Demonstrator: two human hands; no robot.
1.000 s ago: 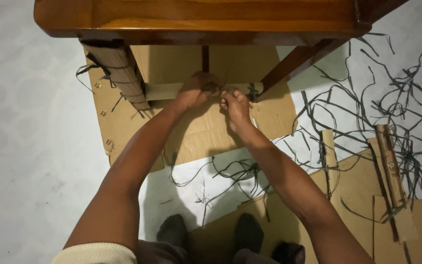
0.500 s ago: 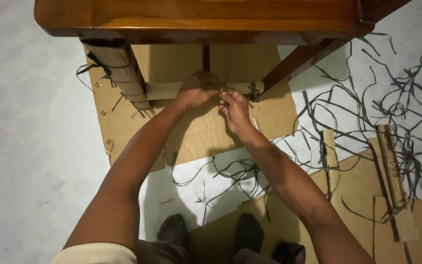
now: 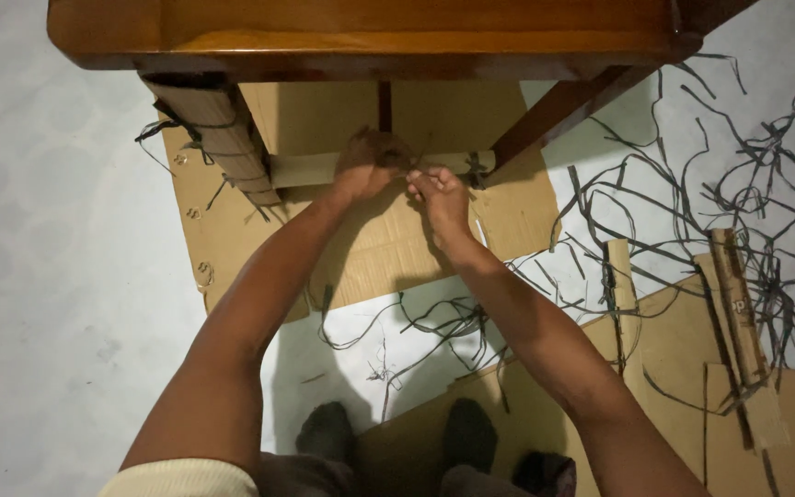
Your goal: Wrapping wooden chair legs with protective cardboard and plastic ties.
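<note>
1. In the head view, both arms are stretched forward beneath a polished wooden piece of furniture (image 3: 370, 37) that fills the top of the frame.
2. The left hand (image 3: 367, 166) is laid over a cardboard-wrapped rail (image 3: 310, 169) that runs level between the furniture legs; its grip is curled onto the rail, though it cannot be told whether anything is pinched beneath the fingers.
3. The right hand (image 3: 441, 198) is held just beside the left, almost touching it, with its grip pressed together on a thin dark strap (image 3: 420, 167) at the rail.
4. The strap is found at the middle of the rail, between the two hands, directly under the furniture's front edge.
5. A second dark strap tie (image 3: 478, 169) is seen around the rail to the right of the hands.
6. The left front leg (image 3: 218, 138) is wrapped in corrugated cardboard and bound with dark straps; the right leg (image 3: 554, 110) is bare, dark wood.
7. A flat cardboard sheet (image 3: 388, 248) is spread on the floor (image 3: 57, 304) under the hands.
8. Loose dark strap offcuts (image 3: 738, 184) are scattered over the floor at the right, with further cardboard pieces (image 3: 683, 359) lying near them.
9. Two dark-socked feet (image 3: 397, 442) are seen at the bottom edge.
</note>
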